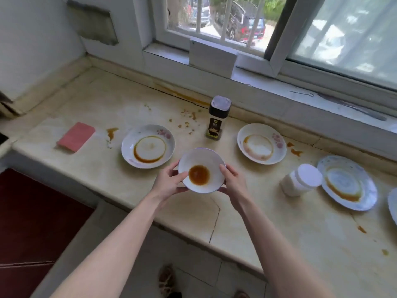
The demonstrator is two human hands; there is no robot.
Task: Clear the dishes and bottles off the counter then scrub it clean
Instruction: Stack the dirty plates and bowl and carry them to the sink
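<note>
While gripped, bowl [211,161] — between left hand [169,182], right hand [233,182]

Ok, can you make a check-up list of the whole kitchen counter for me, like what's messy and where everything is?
Surface: beige counter, splashed with brown sauce, cracked near the front edge.
Job's things: bowl with brown sauce inside; three sauce-ringed plates: left plate, middle plate, blue plate; dark bottle upright behind the bowl; white jar beside the blue plate; pink sponge at far left.
Clutter: white box on the windowsill.
Hands: left hand and right hand grip opposite sides of the bowl.
Cables: thin wire lying on the sill.
Surroundings: barred window, parked cars outside.
</note>
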